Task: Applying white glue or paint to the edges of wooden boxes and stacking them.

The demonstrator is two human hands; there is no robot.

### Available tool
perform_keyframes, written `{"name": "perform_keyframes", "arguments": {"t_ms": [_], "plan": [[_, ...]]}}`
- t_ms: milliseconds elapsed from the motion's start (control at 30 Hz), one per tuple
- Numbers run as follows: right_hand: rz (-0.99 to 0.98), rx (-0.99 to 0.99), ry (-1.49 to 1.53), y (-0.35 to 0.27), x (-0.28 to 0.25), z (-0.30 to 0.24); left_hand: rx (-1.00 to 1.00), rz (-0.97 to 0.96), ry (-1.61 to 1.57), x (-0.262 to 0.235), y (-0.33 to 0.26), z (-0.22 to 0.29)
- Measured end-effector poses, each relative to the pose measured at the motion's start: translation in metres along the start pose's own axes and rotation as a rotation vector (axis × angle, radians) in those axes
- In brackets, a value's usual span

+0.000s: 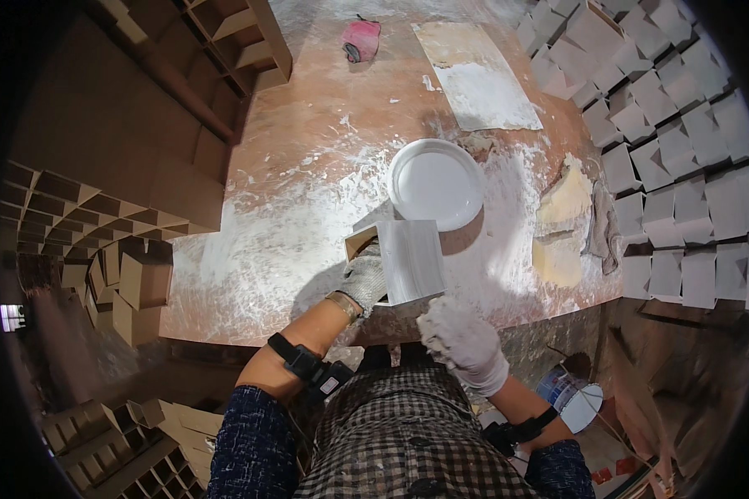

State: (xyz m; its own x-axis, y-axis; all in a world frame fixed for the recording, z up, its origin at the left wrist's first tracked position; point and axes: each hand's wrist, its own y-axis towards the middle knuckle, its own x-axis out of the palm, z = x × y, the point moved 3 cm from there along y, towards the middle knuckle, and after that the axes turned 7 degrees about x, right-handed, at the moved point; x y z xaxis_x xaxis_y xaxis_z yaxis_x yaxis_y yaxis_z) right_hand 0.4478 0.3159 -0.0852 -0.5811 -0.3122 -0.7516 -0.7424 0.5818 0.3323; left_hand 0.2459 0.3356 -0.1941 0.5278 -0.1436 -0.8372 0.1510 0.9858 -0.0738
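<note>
The box (pixel 404 259), a small open cardboard one with its broad upper face painted white, sits at the near edge of the table (pixel 291 191), just in front of the person's lap. The left hand (pixel 364 279), in a grey work glove, grips the box's left side, its bare forearm angling up from the lower left with a black strap around it. The right hand (pixel 462 337), in a paint-caked white glove, is bunched at the box's near right corner; whether it clasps anything cannot be told. Just beyond the box stands a round white bowl (pixel 438 184) of white paint, touching or nearly so. Right of it lie yellowish sponges (pixel 562 200) beside a rag. Farther off rest a paint-smeared board (pixel 477 75) and a pink object (pixel 361 39).
</note>
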Motion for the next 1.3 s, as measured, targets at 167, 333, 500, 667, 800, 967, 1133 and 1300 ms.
{"name": "perform_keyframes", "arguments": {"t_ms": [167, 333, 500, 667, 800, 967, 1133, 1300], "plan": [[0.216, 0.074, 0.009, 0.053, -0.026, 0.022, 0.017, -0.044, 0.139, 0.006, 0.001, 0.001], [0.126, 0.125, 0.160, 0.104, -0.021, 0.043, 0.088, -0.040, 0.140, 0.008, 0.026, 0.016], [-0.039, 0.076, 0.075, 0.139, -0.023, 0.039, -0.013, 0.095, 0.245, -0.005, 0.019, 0.020], [-0.119, -0.078, -0.180, 0.152, -0.027, 0.025, 0.023, 0.076, 0.089, -0.009, 0.020, 0.023], [-0.256, -0.211, -0.481, 0.156, -0.013, 0.005, 0.035, 0.237, 0.036, -0.003, 0.017, 0.026], [-0.302, -0.186, -0.742, 0.131, -0.004, -0.011, 0.058, 0.379, -0.018, 0.017, 0.018, 0.018], [-0.362, -0.180, -0.805, 0.070, -0.009, -0.031, 0.090, 0.224, 0.043, -0.019, 0.012, 0.035], [-0.346, -0.284, -0.705, 0.040, -0.017, -0.051, 0.051, 0.066, 0.114, -0.026, 0.012, 0.033]]}}
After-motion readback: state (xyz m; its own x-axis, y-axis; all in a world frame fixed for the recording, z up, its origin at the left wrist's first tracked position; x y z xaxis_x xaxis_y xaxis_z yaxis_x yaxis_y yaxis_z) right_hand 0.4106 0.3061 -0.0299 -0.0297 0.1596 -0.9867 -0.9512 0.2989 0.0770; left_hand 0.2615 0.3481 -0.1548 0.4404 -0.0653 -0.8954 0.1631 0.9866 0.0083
